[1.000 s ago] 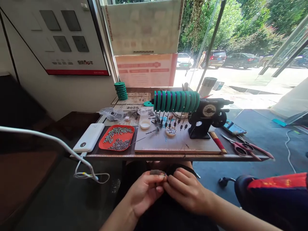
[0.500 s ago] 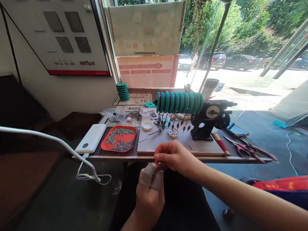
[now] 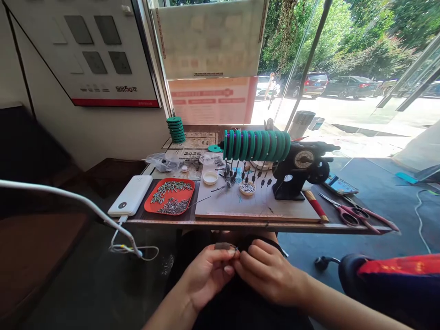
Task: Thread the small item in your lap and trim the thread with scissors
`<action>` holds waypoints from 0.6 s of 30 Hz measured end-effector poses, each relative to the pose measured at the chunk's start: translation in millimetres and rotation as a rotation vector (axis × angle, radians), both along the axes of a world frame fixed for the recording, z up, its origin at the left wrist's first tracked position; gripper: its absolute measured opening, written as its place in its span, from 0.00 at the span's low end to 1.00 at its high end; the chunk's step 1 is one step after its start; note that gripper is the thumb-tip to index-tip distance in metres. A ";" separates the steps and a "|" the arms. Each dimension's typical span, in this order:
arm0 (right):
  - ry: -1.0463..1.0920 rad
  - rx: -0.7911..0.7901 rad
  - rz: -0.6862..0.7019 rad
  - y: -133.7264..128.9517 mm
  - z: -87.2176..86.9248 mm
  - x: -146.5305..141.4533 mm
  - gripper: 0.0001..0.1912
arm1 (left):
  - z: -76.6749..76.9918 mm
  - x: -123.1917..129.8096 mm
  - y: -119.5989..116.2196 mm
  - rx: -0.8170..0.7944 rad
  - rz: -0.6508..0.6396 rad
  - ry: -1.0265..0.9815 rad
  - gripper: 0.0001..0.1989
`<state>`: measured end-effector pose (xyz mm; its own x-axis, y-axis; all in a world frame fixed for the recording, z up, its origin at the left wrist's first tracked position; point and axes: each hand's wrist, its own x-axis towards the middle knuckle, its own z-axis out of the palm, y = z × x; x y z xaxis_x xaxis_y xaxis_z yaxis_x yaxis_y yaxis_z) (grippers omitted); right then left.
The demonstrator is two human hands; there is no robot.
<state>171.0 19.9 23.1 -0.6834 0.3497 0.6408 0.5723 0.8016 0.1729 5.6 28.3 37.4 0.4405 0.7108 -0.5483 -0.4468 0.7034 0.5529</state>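
My left hand [image 3: 209, 272] is closed in a pinch over my lap, just below the table's front edge. A grey finger wrap [image 3: 222, 246] covers one of its fingers. Right beside it, my right hand [image 3: 270, 270] is also closed, its fingertips meeting those of the left. Something small and thin, perhaps a bit of thread, shows between the fingertips, but I cannot make out what it is. Nearest on the table is a pale board [image 3: 220, 208], which carries a small bowl of whitish beads [image 3: 247, 188] and a white lid [image 3: 210, 178].
A red tray [image 3: 148, 206] of small metal parts and a white power bank [image 3: 129, 197] lie left. Behind the board, a black stand [image 3: 290, 188] carries a row of green discs [image 3: 256, 145] with hanging dark weights. Scissors [image 3: 349, 216] lie right. A white cable [image 3: 79, 198] crosses the left.
Both hands have come down toward my lap. My right hand has dropped from the board's front edge to beside the left, which has turned so its thumb and fingertips show.
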 end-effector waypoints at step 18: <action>0.350 -1.520 -0.173 58.3 80.1 -58.2 0.14 | -14.1 -3.2 -15.6 1.320 0.326 1.083 0.11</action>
<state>112.8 78.2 103.2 -0.4667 0.8456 -0.2591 0.5095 0.0176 -0.8603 2.4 12.7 23.3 0.0558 0.8636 0.5011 0.4637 -0.4669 0.7530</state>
